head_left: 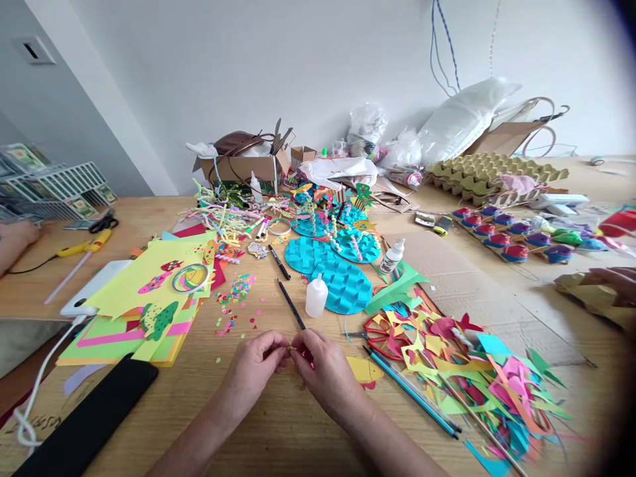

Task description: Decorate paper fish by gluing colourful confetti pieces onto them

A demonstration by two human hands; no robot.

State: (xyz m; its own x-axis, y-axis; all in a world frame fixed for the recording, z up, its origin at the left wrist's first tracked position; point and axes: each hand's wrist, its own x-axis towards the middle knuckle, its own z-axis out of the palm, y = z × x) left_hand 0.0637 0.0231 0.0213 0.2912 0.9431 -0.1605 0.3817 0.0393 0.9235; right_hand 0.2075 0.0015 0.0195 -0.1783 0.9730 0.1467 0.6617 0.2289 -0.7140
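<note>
My left hand and my right hand meet over the wooden table, with thumbs and fingers pinched together on something small that the fingers mostly hide. A bit of pink shows under my right hand. Beside that hand lies a yellow paper fish with red fins. Just beyond the hands are a black pencil and an upright white glue bottle. Blue textured paper ovals lie behind the bottle. Small colored paper dots are scattered to the left.
Yellow paper sheets and a black case lie left. Paper scraps, red-handled scissors and blue pencils are right. Cardboard lies behind the scraps. Other people's hands show at both edges.
</note>
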